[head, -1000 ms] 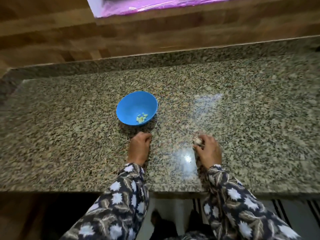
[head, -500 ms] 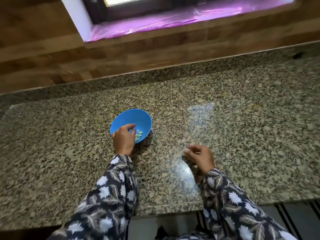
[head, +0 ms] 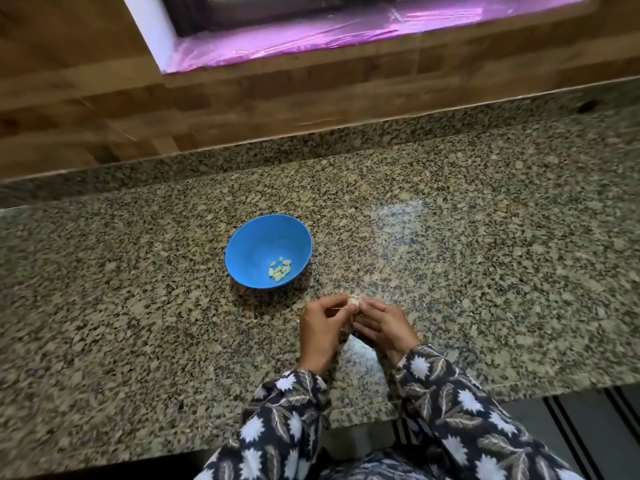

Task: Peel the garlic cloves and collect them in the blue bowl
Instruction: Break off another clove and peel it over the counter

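Observation:
A blue bowl [head: 268, 249] stands on the granite counter [head: 485, 271] and holds several pale green peeled garlic cloves [head: 279, 267] near its front right side. In front of it and to its right, my left hand [head: 320, 327] and my right hand [head: 382, 323] meet over the counter. Both pinch a small whitish piece of garlic [head: 354, 301] between their fingertips. Most of that piece is hidden by my fingers.
A raised granite ledge and a wooden wall [head: 242, 109] run along the back of the counter. Above them is a window sill covered in purple film [head: 329, 36]. The counter's front edge lies just below my sleeves.
My left hand has left the bowl's rim and moved right to join my right hand at the garlic piece. The camera view has shifted.

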Tool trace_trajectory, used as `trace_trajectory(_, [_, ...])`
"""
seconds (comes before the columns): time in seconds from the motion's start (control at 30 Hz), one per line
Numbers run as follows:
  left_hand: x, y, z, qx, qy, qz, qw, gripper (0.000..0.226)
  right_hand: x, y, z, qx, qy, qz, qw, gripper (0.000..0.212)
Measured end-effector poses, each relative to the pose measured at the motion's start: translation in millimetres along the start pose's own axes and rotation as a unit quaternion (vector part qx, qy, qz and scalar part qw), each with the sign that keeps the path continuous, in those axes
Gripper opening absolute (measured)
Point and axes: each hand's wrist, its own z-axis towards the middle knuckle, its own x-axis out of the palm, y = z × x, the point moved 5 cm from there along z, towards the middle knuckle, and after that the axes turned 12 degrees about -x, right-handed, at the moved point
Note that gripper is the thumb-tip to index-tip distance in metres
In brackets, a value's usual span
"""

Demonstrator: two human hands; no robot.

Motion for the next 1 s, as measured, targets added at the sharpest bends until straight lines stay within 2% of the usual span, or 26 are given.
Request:
trace_trajectory(0.07, [-0.8,4.7,2.9,-0.021,0.024,-0.028,0.999,0.026,1.7,2.4,-1.8,-0.012,0.015,-0.021,1.0,0.023])
trace_trajectory(0.13, [-1.3,10.6,5.1,-0.072,0.055,-0.11,0.99,0.022,2.2,7.8,-3.2,-0.018,0.033,-0.024,0.999,0.022])
trace_trajectory(0.2, [-1.1,12.8,1.9,-0.142,0.098,-0.24,0.955,0.02,5.0,13.1,-5.0,-0.018,0.055,-0.006,0.998,0.019])
trace_trajectory(0.27, [-1.7,12.1,0.4,-0.167,0.118,-0.316,0.927,0.02,9.9,17.3,-5.8,-0.037,0.07,-0.024,0.997,0.015])
trace_trajectory(0.43, [-0.2,1.8,-2.9,-0.151,0.155,-0.349,0.912,0.011,9.2,24.0,-1.6,-0.123,0.025,-0.144,0.982,0.011])
trace_trajectory(0.5, [3.1,-0.1,-4.6,-0.143,0.17,-0.336,0.915,0.016,7.2,26.2,-1.3,-0.163,0.005,-0.196,0.967,0.014])
trace_trajectory(0.57, [4.1,3.6,-1.6,-0.156,0.157,-0.335,0.916,0.02,10.3,27.6,-2.1,-0.211,0.022,-0.274,0.938,0.02])
trace_trajectory(0.63, [2.4,6.9,1.2,-0.18,0.147,-0.359,0.904,0.017,16.1,27.4,-4.8,-0.233,0.058,-0.291,0.926,0.02])
trace_trajectory(0.77, [-1.8,10.6,6.5,-0.19,0.164,-0.405,0.879,0.024,12.8,27.9,-4.8,-0.159,0.03,-0.144,0.976,0.008])
trace_trajectory(0.93, [2.5,3.7,3.8,-0.154,0.188,-0.384,0.891,0.017,10.9,18.9,-5.9,-0.064,0.042,-0.096,0.992,0.027])
trace_trajectory(1.0, [4.6,2.9,2.5,-0.136,0.178,-0.364,0.904,0.015,15.8,15.5,-10.6,-0.035,0.073,-0.048,0.996,0.023])
